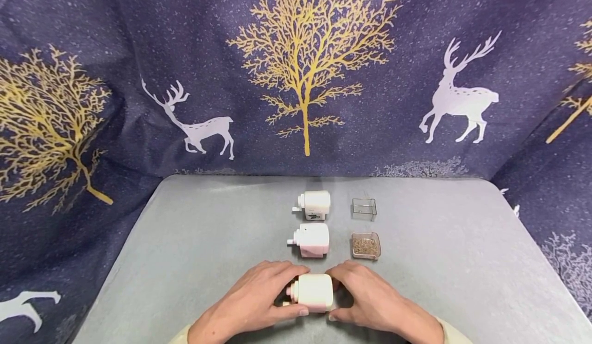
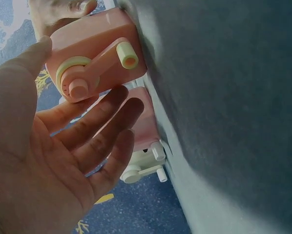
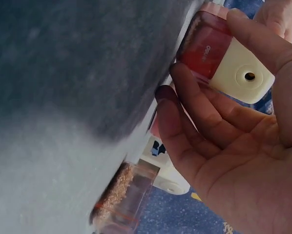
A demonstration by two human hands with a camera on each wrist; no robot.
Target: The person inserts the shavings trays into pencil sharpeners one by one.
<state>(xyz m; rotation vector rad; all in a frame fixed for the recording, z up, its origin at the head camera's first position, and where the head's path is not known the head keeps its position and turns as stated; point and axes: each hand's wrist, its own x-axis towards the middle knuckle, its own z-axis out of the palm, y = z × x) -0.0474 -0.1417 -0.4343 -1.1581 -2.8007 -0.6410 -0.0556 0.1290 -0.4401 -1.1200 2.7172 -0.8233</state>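
Note:
A cream-and-pink crank pencil sharpener (image 1: 315,291) stands near the table's front, between both hands. My left hand (image 1: 259,297) holds its crank end, thumb on the near side and fingers on the far side. The crank handle (image 2: 104,61), with a yellow knob, shows in the left wrist view. My right hand (image 1: 370,297) holds the opposite end between thumb and fingers. In the right wrist view a red see-through drawer (image 3: 204,56) sits in the sharpener, beside the cream face with the pencil hole (image 3: 249,76).
Behind stand a white-and-pink sharpener (image 1: 314,238) and, farther back, a white one (image 1: 317,202) with a dark print. To their right lie a clear drawer of shavings (image 1: 365,246) and another clear drawer (image 1: 364,207). A dark deer-print cloth (image 1: 351,148) hangs behind the grey table (image 1: 185,241).

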